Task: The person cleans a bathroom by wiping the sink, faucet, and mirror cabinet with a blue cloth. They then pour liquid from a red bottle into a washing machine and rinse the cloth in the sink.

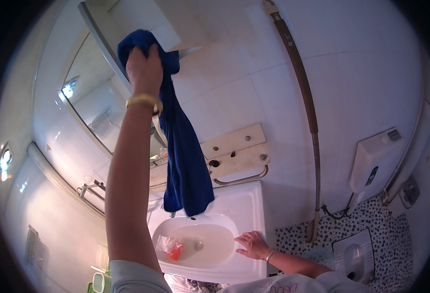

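Note:
My left hand (145, 69) is raised high and grips a dark blue cloth (185, 157), bunched under the fingers. The cloth's long end hangs down in front of the wall, its lower edge overlapping the back of the washbasin in view. Beside the bunched part are the mirror's frame and a white box-shaped fixture (167, 25); whether the cloth touches them I cannot tell. My right hand (253, 246) rests on the right rim of the white washbasin (249, 216), fingers spread and holding nothing. Cloudy water (207, 252) stands in the bowl.
A crumpled clear and red plastic wrapper (172, 249) lies at the bowl's left side. Behind the basin is a beige shelf (233, 161) with a metal rail. A mirror (94, 99) is at left. A brown-sleeved pipe (299, 77) runs down the wall towards a squat toilet (356, 254).

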`<state>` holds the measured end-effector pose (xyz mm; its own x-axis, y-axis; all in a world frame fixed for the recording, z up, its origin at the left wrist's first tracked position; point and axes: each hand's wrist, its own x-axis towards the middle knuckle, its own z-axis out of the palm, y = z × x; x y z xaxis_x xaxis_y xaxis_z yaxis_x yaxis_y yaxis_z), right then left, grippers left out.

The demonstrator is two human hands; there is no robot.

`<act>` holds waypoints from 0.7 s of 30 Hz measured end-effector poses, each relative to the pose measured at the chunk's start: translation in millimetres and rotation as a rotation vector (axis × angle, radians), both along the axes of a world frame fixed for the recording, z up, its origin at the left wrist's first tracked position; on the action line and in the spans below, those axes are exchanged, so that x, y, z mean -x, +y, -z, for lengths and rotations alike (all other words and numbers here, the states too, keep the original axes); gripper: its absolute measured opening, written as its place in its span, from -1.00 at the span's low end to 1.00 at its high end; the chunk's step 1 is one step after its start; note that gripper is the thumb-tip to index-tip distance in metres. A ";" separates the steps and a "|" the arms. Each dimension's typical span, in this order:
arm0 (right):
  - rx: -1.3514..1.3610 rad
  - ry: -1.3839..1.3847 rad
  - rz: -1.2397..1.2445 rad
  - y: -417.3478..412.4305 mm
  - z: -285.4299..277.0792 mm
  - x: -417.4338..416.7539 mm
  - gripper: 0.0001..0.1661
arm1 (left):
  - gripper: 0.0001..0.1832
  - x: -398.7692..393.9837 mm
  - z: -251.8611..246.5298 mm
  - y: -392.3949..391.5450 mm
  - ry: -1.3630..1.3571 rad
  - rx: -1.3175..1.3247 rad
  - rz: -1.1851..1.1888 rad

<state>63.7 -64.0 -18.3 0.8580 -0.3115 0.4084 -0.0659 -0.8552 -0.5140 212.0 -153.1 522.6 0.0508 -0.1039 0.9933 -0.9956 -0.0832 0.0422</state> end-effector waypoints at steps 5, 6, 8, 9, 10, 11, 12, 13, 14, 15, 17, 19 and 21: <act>-0.073 -0.040 -0.015 -1.6 -7.6 6.9 -0.55 | -0.53 -51.2 -25.5 -77.2 -0.415 -0.148 -0.191; -0.086 -0.111 0.010 -1.0 -2.8 5.2 -0.64 | -0.50 -51.4 -31.8 -86.8 -0.578 -0.160 -0.375; -0.112 -0.092 -0.009 -5.2 -0.2 5.9 -0.69 | -0.51 2.5 -23.1 -62.0 -0.433 -0.343 -0.244; -0.119 -0.057 0.008 -12.1 7.1 9.8 -0.71 | -0.51 0.7 -15.6 -70.0 -0.448 -0.372 -0.235; -0.111 -0.087 -0.004 -6.0 7.6 7.3 -0.73 | -0.50 6.7 -21.9 -59.7 -0.490 -0.411 -0.280; -0.104 -0.117 -0.016 0.3 8.5 6.1 -0.75 | -0.48 14.5 -26.8 -52.2 -0.470 -0.496 -0.368; -0.090 -0.147 -0.021 1.7 7.3 3.9 -0.77 | -0.46 24.1 -34.3 -45.7 -0.445 -0.571 -0.452; -0.084 -0.130 -0.007 -2.3 7.2 5.4 -0.78 | -0.43 27.0 -34.6 -45.3 -0.408 -0.644 -0.509; -0.078 -0.113 0.006 -7.4 7.3 6.9 -0.79 | -0.44 21.5 -37.9 -54.7 -0.393 -0.690 -0.546; -0.071 -0.106 0.001 -6.0 5.4 8.7 -0.80 | -0.45 11.6 -41.9 -53.7 -0.367 -0.731 -0.598; -0.085 -0.135 -0.005 -4.1 3.6 9.9 -0.81 | -0.46 -16.6 -54.6 -59.7 -0.301 -0.802 -0.684; -0.098 -0.159 -0.024 -5.4 2.6 9.5 -0.83 | -0.48 -47.2 -64.1 -59.4 -0.215 -0.872 -0.776; -0.115 -0.167 -0.041 -3.4 5.6 4.8 -0.84 | -0.49 -76.0 -66.5 -56.5 -0.123 -0.893 -0.846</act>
<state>58.9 -67.4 -23.9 0.7943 -0.3303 0.5099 0.0623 -0.7906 -0.6092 288.0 -209.6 589.2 0.3432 -0.7274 0.5942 -0.6083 -0.6542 -0.4495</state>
